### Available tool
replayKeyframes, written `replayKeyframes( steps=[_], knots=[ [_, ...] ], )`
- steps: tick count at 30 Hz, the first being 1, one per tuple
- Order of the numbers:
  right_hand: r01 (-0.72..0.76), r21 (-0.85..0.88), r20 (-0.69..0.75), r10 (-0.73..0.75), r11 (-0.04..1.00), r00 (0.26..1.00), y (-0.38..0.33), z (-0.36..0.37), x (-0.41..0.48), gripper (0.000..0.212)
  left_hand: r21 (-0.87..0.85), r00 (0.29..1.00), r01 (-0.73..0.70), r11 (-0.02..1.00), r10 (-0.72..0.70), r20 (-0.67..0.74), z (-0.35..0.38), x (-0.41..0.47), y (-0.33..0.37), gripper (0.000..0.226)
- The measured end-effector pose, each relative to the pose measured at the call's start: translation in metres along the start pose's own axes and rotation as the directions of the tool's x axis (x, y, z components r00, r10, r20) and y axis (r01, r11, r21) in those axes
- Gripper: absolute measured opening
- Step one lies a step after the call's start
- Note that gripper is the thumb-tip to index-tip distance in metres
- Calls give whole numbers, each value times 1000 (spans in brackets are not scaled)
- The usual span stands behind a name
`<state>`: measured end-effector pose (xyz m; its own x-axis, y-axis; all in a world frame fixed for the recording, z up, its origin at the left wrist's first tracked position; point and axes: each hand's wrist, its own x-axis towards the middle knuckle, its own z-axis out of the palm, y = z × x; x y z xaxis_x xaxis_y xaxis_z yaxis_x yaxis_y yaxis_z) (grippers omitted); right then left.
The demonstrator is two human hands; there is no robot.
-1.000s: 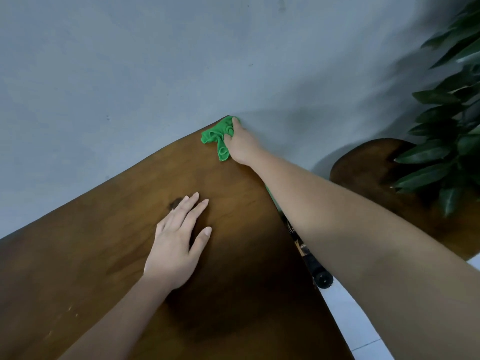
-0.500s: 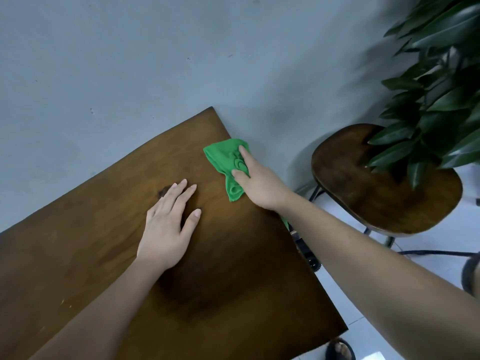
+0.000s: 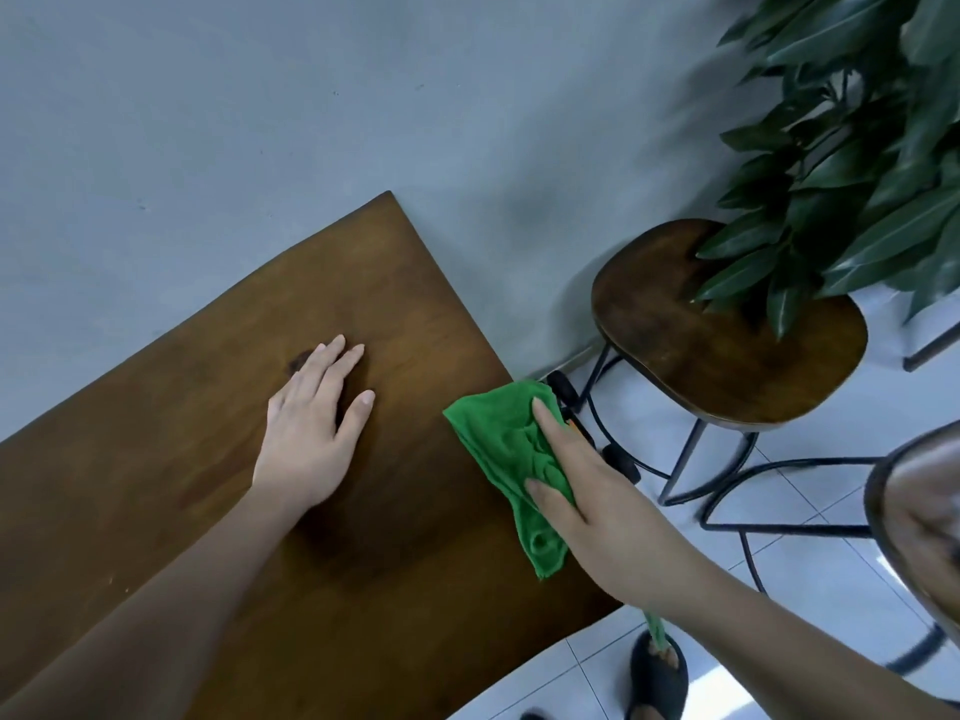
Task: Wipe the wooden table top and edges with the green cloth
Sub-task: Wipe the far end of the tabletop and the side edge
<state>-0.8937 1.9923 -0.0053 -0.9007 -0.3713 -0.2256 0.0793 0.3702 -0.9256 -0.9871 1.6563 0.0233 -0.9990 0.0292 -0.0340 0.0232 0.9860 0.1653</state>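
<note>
The dark wooden table fills the lower left, its far corner against the grey wall. My right hand presses the crumpled green cloth onto the table's right edge, fingers spread over it, and part of the cloth hangs over the side below my wrist. My left hand lies flat on the table top, palm down, fingers apart, holding nothing.
A round wooden stool on black metal legs stands to the right by the wall, with plant leaves hanging over it. A second stool edge shows at far right. My sandalled foot is on the white tiled floor.
My right hand has dragged the green cloth from the table's far corner back along the right edge towards me. The left hand has stayed flat on the top.
</note>
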Motion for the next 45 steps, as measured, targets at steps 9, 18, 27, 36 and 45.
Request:
replayKeyframes(
  steps=[9,18,27,36,45],
  knots=[
    [41,-118,-15,-43,992,999,-39,-7,139,72,-5,1000,-21,1000,21,-17,0,-2,0,65],
    [-2,-136,-46,-4,991,999,-49,-9,157,71,10,999,-36,999,36,-16,3,-2,-4,68],
    [-57,-88,-91,49,994,995,-22,-2,32,70,22,992,-125,992,125,11,3,-6,-8,72],
    [21,188,-539,85,982,838,13,60,-78,49,18,935,-353,936,351,55,0,-37,4,73],
    [228,360,-871,237,905,431,-3,148,-53,63,26,863,-496,868,490,122,5,-122,12,75]
  ],
)
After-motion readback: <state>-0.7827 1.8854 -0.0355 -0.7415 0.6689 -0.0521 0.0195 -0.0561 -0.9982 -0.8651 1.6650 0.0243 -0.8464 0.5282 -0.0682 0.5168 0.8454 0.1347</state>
